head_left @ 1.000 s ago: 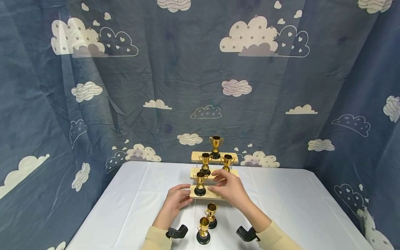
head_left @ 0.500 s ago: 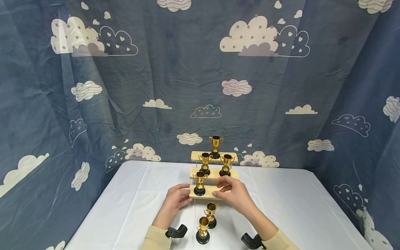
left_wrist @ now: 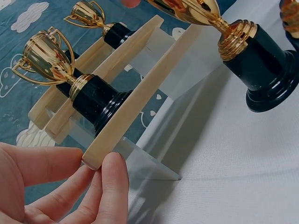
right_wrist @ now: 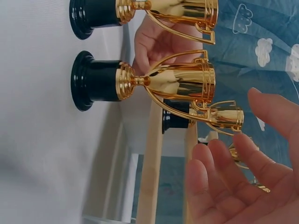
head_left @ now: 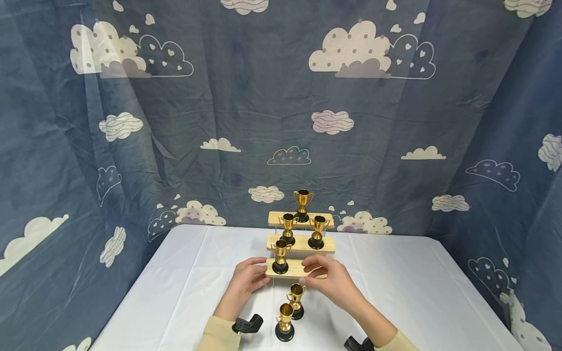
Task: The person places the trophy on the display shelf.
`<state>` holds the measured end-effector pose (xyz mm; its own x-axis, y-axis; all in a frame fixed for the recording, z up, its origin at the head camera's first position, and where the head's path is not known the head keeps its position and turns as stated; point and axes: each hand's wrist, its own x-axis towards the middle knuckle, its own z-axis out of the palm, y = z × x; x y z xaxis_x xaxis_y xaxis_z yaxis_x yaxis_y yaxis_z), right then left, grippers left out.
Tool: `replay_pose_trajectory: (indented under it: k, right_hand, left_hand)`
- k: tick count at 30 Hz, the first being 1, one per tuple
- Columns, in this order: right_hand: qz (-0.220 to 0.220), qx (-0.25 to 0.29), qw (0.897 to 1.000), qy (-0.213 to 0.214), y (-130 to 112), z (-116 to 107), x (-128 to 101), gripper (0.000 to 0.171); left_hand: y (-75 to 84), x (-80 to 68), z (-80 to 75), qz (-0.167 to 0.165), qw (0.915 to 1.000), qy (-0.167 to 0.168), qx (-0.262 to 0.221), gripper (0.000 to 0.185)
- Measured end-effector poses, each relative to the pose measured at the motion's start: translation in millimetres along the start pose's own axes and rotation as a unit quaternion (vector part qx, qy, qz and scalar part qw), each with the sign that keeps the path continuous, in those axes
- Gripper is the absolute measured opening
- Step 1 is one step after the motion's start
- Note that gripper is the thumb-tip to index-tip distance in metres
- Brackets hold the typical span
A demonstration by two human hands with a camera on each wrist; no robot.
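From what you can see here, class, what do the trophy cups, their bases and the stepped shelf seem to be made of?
Trophy cups: shiny gold, mirror-like reflections, probably metallised plastic or metal.
Bases: glossy black, likely plastic.
Stepped shelf: pale, matt boards with faint grain, apparently unfinished wood, on clear supports, probably acrylic.

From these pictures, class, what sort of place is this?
Probably a staged tabletop set: a cloud-print backdrop curtains a white-clothed table, with toy trophies on a wooden tiered stand.
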<state>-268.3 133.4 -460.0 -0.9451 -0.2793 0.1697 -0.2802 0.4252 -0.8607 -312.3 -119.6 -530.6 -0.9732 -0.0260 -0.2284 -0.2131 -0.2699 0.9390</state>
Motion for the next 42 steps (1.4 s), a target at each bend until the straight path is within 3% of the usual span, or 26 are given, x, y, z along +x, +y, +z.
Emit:
replay_pose_trajectory:
  k: [23,30,42]
  right_hand:
    - [-0.025,0.024,0.997,-0.064,13,12,-11,0.045]
    - [-0.044,0.033,0.995,-0.078,16,17,-12,0.034]
    - [-0.039,0.044,0.995,-0.081,17,22,-14,0.032]
  left_hand:
    - [1.3,-0.6,-1.2,0.0,1.0,-0.01,-0.001,0.048]
    - [0.9,-1.3,-0.3,-0.003,1.0,-0.007,-0.002,0.048]
    - [-0.2,1.1,-0.7,-0.011,0.9999,0.002,0.002,0.046]
